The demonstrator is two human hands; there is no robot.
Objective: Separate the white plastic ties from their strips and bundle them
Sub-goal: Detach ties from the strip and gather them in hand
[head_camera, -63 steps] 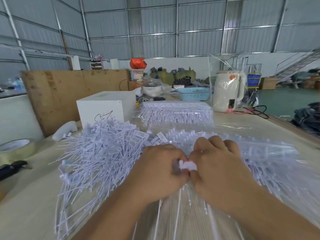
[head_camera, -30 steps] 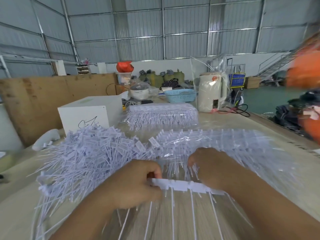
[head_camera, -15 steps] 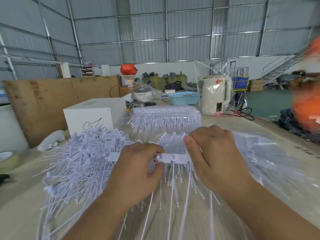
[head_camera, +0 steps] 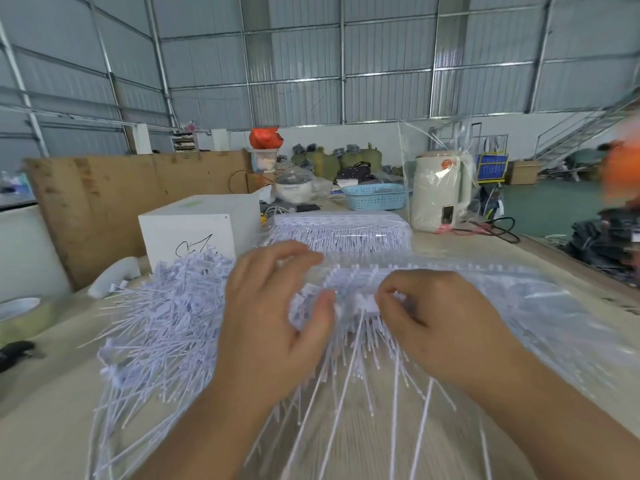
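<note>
A loose heap of separated white plastic ties (head_camera: 162, 327) lies on the table at the left. In the middle, my right hand (head_camera: 436, 320) pinches the head bar of a strip of white ties (head_camera: 367, 303), whose long tails hang down toward me. My left hand (head_camera: 273, 320) hovers just left of the strip with fingers spread and relaxed; its thumb lies near the strip's left end. More unseparated strips lie inside a clear plastic bag (head_camera: 519, 306) under and right of my hands. Another wrapped stack of strips (head_camera: 341, 232) rests further back.
A white box (head_camera: 194, 230) stands behind the heap, with a plywood board (head_camera: 121, 199) beyond it. A tape roll (head_camera: 20, 310) and a black tool (head_camera: 14, 351) lie at the left edge. A blue basket (head_camera: 375, 199) and wrapped kettle (head_camera: 441, 192) stand at the back.
My left hand has let go of the strip's head bar and opened its fingers. My right hand keeps its pinch on the strip, which has shifted slightly to the right.
</note>
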